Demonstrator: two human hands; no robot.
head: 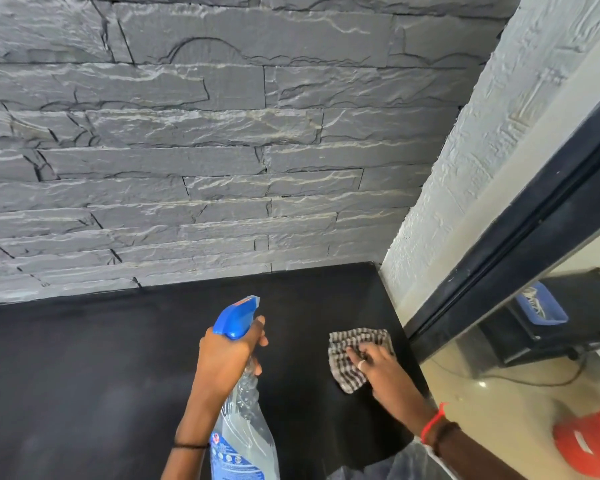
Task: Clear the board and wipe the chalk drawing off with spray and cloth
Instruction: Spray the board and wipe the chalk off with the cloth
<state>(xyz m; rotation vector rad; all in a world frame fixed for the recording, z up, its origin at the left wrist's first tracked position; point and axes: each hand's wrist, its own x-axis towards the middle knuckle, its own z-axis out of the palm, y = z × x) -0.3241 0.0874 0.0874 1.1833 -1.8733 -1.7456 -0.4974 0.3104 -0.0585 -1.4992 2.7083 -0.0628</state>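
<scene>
A black board (101, 375) lies flat below a grey stone wall. My left hand (224, 358) grips the neck of a clear spray bottle (243, 434) with a blue trigger head, nozzle tilted toward the board's far side. My right hand (378, 368) presses flat on a crumpled black-and-white checked cloth (350, 351) near the board's right edge. No chalk lines show clearly on the dark surface; a faint haze lies at the lower left.
The grey stone wall (205, 150) rises at the board's far edge. A white textured pillar (465, 150) and a black frame (520, 244) stand on the right. Beyond it are a blue tray (541, 306) and a red bucket (589, 441) on the floor.
</scene>
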